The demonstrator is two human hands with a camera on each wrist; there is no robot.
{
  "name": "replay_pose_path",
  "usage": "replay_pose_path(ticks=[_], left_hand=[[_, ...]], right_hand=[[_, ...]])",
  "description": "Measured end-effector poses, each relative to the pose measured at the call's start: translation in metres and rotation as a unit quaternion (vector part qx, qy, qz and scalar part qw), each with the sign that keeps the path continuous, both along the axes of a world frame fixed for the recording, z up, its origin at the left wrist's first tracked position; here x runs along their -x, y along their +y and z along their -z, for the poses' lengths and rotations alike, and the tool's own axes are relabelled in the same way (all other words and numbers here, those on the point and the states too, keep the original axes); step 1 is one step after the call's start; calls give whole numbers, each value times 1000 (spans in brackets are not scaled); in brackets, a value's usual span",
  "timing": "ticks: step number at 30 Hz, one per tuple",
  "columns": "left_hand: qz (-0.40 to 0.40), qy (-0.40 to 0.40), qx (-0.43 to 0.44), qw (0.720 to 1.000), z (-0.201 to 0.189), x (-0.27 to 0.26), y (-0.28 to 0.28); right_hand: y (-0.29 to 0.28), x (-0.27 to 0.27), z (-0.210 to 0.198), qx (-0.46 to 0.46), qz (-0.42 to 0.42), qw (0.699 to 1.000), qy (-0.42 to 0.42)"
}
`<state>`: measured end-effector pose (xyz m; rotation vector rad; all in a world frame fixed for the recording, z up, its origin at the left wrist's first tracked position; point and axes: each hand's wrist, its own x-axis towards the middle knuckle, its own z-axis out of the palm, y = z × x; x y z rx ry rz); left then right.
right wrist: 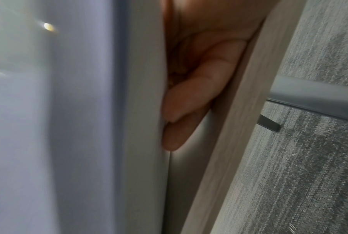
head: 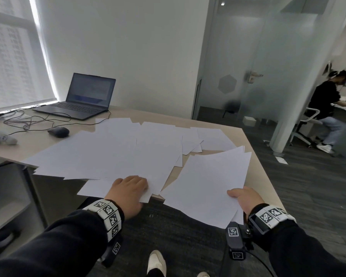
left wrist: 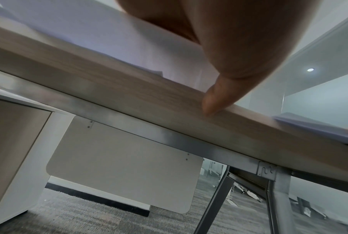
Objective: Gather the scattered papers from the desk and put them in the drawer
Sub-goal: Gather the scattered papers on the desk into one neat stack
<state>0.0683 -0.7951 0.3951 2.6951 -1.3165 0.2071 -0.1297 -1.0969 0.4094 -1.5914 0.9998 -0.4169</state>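
Observation:
Several white papers point(head: 118, 148) lie spread and overlapping across the wooden desk point(head: 34, 140); some stick out over its front edge. My left hand point(head: 128, 188) presses down on the sheets at that edge, and its thumb point(left wrist: 211, 101) touches the desk's front face point(left wrist: 129, 88). My right hand point(head: 246, 198) grips a gathered stack of papers point(head: 206, 182) at its near right corner, thumb on top. Its fingers point(right wrist: 199, 88) lie under the stack point(right wrist: 79, 110). The stack slopes up off the desk near the right front corner.
A laptop point(head: 84, 96), a mouse point(head: 58, 131) and tangled cables point(head: 28, 120) occupy the desk's far left. A pedestal cabinet point(head: 6, 196) stands under the desk at the left. A person point(head: 328, 104) sits beyond the glass partition at the right.

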Motion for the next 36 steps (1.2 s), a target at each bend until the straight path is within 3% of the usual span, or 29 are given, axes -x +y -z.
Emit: replay_pose_path(ticks=[5,11,17,22,26,33,36], left_hand=[[14,9,45,999,-8,2,6],[4,22,177,984,-16,5,-1],[-63,114,351,927,-27,17,-23],[51,86,340,935,-29,47,-49],[101,64,307,944,-17,72,-79],[186,57,305,932,0,104,-111],[209,72,303,927,4,111,-119]], right_hand=[[2,0,-1,-1,0,1000,3],[5,2,-5,-2,-7,1000,9],[5,3,-4,3,-13,1000,-4],[7,4,-7,15,-18,1000,-16],[11,5,-16,31,-7,999,30],[10,4,-13,15,-6,1000,-7],[9,4,-8,-32,-11,999,-30]])
